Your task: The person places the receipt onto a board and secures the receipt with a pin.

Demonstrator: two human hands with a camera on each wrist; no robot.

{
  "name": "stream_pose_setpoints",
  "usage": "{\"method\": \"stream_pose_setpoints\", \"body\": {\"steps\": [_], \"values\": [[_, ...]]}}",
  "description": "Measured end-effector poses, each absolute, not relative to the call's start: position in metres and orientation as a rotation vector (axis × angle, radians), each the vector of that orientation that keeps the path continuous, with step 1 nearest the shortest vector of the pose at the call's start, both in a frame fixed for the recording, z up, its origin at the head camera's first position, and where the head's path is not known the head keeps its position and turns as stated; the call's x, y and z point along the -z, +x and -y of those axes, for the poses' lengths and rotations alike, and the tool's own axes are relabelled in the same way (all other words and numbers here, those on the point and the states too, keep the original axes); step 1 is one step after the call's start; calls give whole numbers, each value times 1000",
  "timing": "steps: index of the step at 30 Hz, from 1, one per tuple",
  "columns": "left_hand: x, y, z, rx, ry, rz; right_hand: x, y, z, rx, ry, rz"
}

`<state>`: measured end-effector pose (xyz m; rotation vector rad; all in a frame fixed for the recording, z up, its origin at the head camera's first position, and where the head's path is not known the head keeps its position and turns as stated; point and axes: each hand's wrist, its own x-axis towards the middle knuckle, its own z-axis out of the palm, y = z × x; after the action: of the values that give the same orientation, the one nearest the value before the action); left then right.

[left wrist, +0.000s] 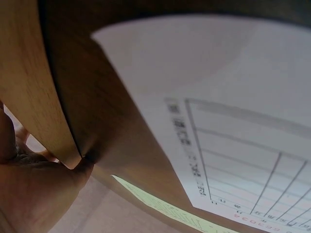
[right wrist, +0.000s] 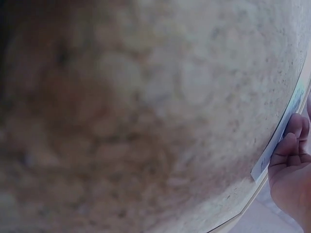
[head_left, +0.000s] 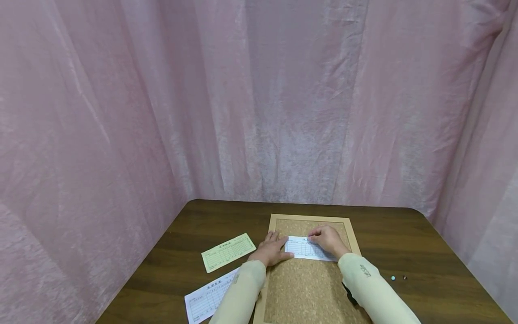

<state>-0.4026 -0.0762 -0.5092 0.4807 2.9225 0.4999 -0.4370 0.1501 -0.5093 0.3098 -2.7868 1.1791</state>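
Observation:
A cork board point(head_left: 307, 288) in a pale wooden frame lies on the dark wooden table point(head_left: 425, 243). A white printed slip point(head_left: 301, 249) lies across its upper part. My left hand point(head_left: 272, 250) rests flat with straight fingers on the slip's left end and the frame. My right hand point(head_left: 328, 239) has its fingers curled, the tips bunched on the slip's top edge; anything under them is hidden. The right wrist view shows blurred cork point(right wrist: 146, 116), the slip's edge point(right wrist: 276, 143) and fingers point(right wrist: 290, 145) on it. The left wrist view shows the frame point(left wrist: 29, 73) and my palm point(left wrist: 34, 194).
A green printed slip point(head_left: 228, 252) and a larger white form point(head_left: 206, 300) lie on the table left of the board; both show in the left wrist view as the form point(left wrist: 233, 121) and the green slip point(left wrist: 160, 206). Two small pins point(head_left: 393, 278) lie to the right. Pink curtains point(head_left: 259, 112) close in the table.

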Motion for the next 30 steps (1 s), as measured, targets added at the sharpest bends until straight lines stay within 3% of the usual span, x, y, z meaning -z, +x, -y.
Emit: {"method": "stream_pose_setpoints", "body": {"steps": [30], "values": [[505,-400,75,-514,471,-2913,509,-437,-146,-1143,203,2856]]}}
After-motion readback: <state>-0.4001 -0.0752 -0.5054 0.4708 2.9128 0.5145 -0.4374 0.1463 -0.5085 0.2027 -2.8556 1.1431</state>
